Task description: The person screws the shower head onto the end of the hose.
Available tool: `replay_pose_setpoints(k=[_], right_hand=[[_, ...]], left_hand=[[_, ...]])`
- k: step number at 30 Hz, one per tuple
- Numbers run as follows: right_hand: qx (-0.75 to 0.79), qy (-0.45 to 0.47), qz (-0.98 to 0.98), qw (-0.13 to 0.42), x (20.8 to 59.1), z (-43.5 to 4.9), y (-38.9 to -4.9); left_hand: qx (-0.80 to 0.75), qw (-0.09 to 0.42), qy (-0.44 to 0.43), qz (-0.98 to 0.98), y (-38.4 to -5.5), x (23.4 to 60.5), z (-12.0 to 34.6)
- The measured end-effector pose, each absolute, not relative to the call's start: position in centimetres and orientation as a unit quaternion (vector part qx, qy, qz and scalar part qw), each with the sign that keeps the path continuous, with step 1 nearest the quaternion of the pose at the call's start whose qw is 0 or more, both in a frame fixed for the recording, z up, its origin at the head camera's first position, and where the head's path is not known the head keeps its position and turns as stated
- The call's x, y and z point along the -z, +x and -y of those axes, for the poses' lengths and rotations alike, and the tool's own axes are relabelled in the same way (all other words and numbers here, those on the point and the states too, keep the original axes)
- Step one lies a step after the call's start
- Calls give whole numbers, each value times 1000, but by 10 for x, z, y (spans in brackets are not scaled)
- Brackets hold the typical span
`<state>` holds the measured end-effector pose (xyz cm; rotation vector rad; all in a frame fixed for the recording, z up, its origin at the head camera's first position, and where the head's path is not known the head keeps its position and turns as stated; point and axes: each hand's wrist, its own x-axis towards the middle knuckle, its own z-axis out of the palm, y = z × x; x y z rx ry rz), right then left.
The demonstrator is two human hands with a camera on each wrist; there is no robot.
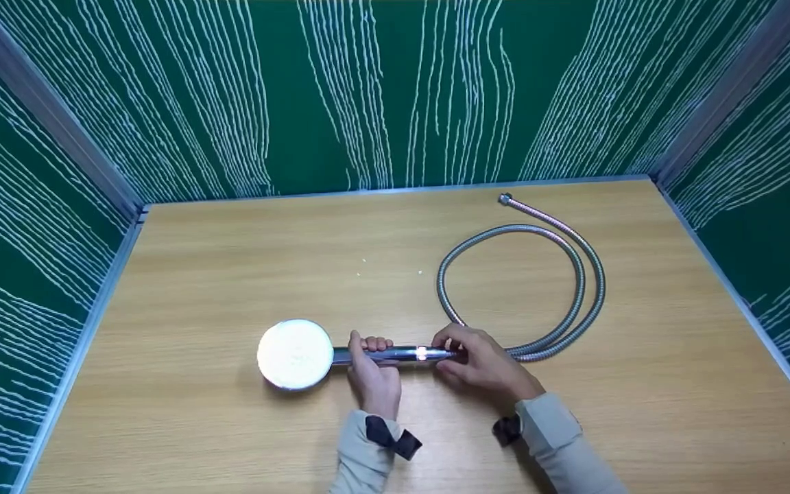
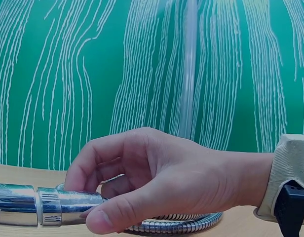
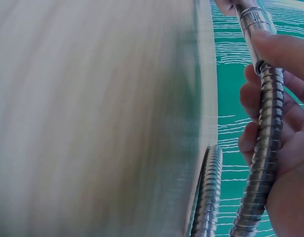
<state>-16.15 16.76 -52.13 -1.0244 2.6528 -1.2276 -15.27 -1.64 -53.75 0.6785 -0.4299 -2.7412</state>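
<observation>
A shower head with a round white face and a chrome handle lies low over the wooden table. My left hand grips the handle, its thumb along the top. At the handle's end, my right hand pinches the smooth chrome hose connector between thumb and fingers. In the right wrist view the ribbed metal hose runs out of that connector and past the palm. The connector sits in line with the handle, right at its end.
The rest of the hose loops on the wooden table, its free end with a metal nut toward the back. A few white specks lie mid-table. Green walls with white wavy lines stand at the back and both sides.
</observation>
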Motion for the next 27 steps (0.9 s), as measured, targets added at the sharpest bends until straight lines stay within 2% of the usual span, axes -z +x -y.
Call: replay_pose_setpoints(k=[7,14,27], right_hand=[[398,-332,-855,7,523,-168,-161],[400,-319,-859,29,521,-167,-161],[398,-328,-856,26,521,-168,-161]], left_hand=[[951,138,235,148,-152,537,17],[951,138,234,147,-152,537,17],[952,142,224,152,-152,537,16]])
